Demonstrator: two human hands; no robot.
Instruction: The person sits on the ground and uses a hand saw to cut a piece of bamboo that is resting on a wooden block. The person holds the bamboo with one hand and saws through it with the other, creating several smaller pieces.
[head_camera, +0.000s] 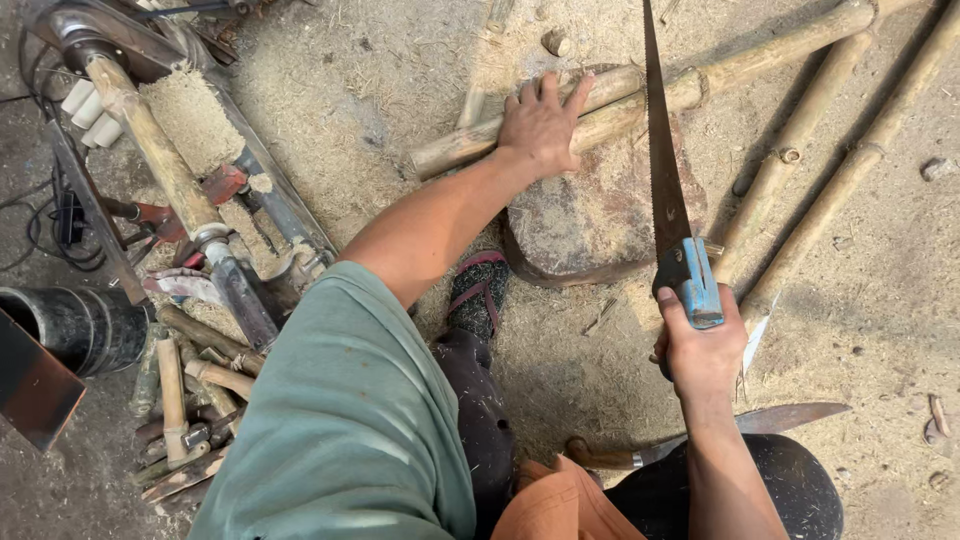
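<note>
Sawdust floor, pale knotted bamboo pole (600, 115)

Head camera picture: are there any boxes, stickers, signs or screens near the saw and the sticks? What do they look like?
None show: no package, label, sign or screen.
Saw: long dark toothed blade, blue handle, in the right hand.
Bamboo pole: tan, lying on a reddish stone block, under the left hand.

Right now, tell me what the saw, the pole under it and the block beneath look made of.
Saw: dark, dull metal blade, toothed; blue handle, probably painted or plastic. Pole: bamboo, going by its nodes and tan skin. Block: reddish, rough, sawdust-covered, likely stone, possibly wood.
</note>
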